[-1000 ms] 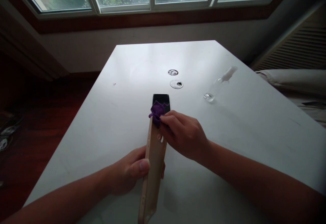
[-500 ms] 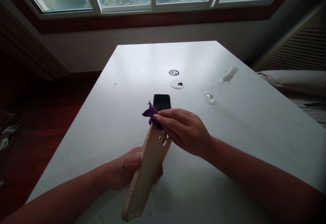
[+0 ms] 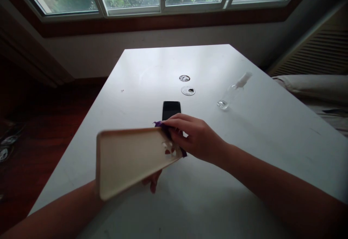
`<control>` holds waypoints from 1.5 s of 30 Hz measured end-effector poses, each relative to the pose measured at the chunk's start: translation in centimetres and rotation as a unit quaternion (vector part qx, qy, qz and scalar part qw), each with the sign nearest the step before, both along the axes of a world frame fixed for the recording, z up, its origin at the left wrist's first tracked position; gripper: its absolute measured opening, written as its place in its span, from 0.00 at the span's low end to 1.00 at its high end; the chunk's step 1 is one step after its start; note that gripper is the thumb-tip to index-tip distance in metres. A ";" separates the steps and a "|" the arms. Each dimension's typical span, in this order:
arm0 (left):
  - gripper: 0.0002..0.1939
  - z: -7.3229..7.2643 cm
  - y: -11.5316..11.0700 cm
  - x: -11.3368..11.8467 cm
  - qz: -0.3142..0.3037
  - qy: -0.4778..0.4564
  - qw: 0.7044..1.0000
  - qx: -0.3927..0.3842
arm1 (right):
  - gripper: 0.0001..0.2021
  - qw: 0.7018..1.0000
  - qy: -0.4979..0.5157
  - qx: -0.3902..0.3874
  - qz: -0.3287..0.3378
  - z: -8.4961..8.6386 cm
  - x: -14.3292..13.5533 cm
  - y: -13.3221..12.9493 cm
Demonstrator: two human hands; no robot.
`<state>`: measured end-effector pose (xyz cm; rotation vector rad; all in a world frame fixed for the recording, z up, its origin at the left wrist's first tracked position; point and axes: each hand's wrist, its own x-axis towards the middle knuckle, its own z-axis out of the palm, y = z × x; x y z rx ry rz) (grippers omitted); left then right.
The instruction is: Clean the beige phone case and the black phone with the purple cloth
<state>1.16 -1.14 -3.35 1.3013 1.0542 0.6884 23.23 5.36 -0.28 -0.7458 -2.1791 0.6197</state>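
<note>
- We hold a beige phone case above the near part of the white table. Its broad, plain back faces us, long side running left to right, with camera cutouts near its right end.
- Our left hand is under the case and almost wholly hidden; only fingertips show below its lower edge, so it supports the case in a closed grip.
- Our right hand pinches a purple cloth against the case's right end, its grip closed on the cloth.
- Just beyond that hand, a black phone lies flat on the table, screen dark.
- Farther back are two round cable-hole fittings.
- To the right lies a clear spray bottle on its side.
- We can read no writing or brand anywhere.
</note>
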 end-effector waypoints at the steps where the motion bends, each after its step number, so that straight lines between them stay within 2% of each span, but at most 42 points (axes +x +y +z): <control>1: 0.38 0.0 -0.2 0.1 0.018 -0.017 1.000 0.005 | 0.12 0.999 0.010 -0.035 -0.038 0.0 -0.1 -0.1; 4: 0.17 -0.2 -0.5 0.3 0.077 -0.110 0.991 0.014 | 0.12 0.982 0.024 -0.139 -0.127 0.0 -0.4 -0.4; 6: 0.10 -0.4 -0.5 0.2 0.098 -0.140 0.984 0.052 | 0.12 0.969 0.024 -0.204 -0.138 0.0 -0.6 -0.6; 7: 0.13 -0.4 -0.5 0.2 0.094 -0.146 0.982 0.072 | 0.13 0.963 0.021 -0.234 -0.128 0.0 -0.7 -0.8; 9: 0.23 -0.5 -0.4 0.0 0.080 -0.164 0.978 0.101 | 0.13 0.954 0.015 -0.280 -0.103 0.0 -0.9 -1.1; 12: 0.37 -0.7 -0.1 -0.2 0.083 -0.179 0.971 0.133 | 0.13 0.947 0.008 -0.309 -0.083 -0.1 -1.1 -1.4; 19: 0.38 -0.1 -0.1 -0.5 0.099 -0.137 0.971 0.171 | 0.11 0.971 -0.012 -0.224 -0.087 -0.3 -1.4 -1.5; 22: 0.40 0.1 -0.1 -0.5 0.098 -0.124 0.975 0.159 | 0.11 0.980 -0.018 -0.177 -0.089 -0.4 -1.5 -1.5; 25: 0.39 -0.4 0.0 -0.5 0.121 -0.158 0.973 0.118 | 0.11 0.986 -0.007 -0.149 -0.072 -0.6 -1.4 -1.6; 29: 0.39 -1.1 0.3 -0.5 0.135 -0.220 0.964 0.057 | 0.12 0.989 0.014 -0.137 -0.059 -0.7 -1.5 -1.8; 36: 0.36 -1.1 0.5 -0.5 0.130 -0.208 0.969 0.032 | 0.11 0.988 0.017 -0.135 -0.068 -0.8 -1.8 -1.9; 41: 0.27 -1.5 0.6 -0.2 0.069 -0.215 0.974 0.019 | 0.11 0.985 0.040 -0.150 -0.081 -0.8 -2.1 -2.0; 45: 0.21 -1.2 0.2 -0.1 0.083 -0.185 0.978 0.044 | 0.11 0.983 0.018 -0.155 -0.098 -0.9 -2.2 -2.0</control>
